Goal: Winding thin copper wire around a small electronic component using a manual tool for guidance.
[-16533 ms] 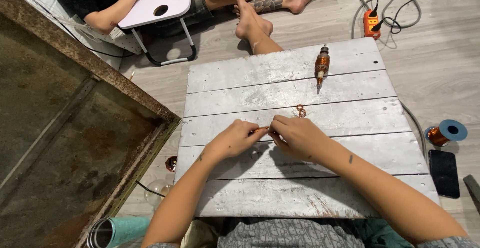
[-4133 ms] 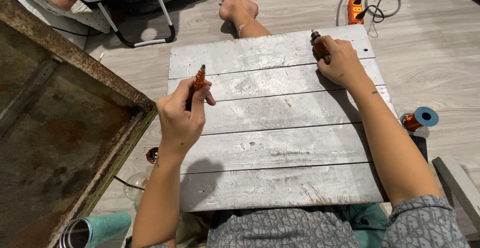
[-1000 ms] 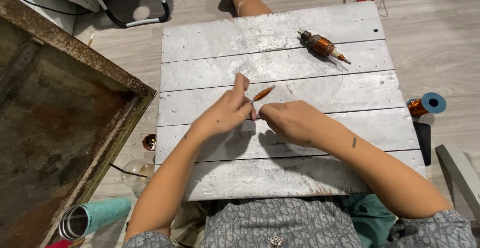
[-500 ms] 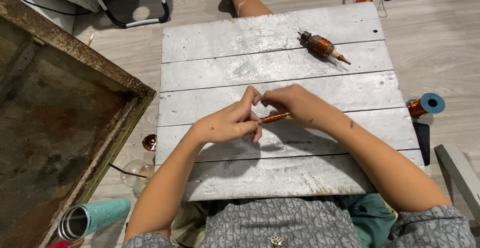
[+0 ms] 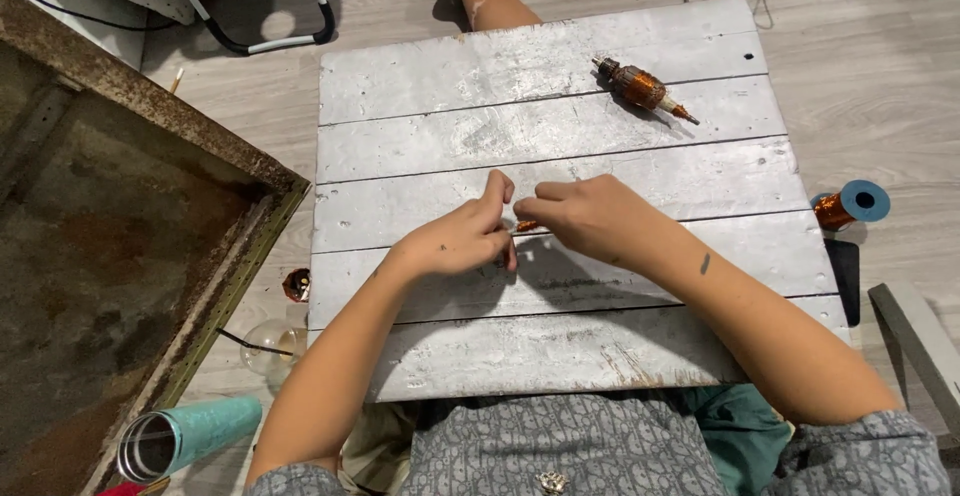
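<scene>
On grey plank board [image 5: 440, 146], wood floor around: both hands' fingers [image 5: 500, 218] pinch small copper piece [image 5: 526, 226], seemingly.

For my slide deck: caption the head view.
Left hand and right hand pinch a small copper-coloured piece over a grey plank board.

A small copper-coloured rod [image 5: 526, 226] is pinched between the left hand [image 5: 462, 240] and the right hand [image 5: 590, 218] over the middle of the board [image 5: 560, 136]. Only a short stretch of it is seen in the gap between the fingers; its ends are hidden, and whether it touches the board cannot be told. It is held roughly level, slightly tilted. Both hands are curled close together, their fingertips nearly meeting around it.
</scene>
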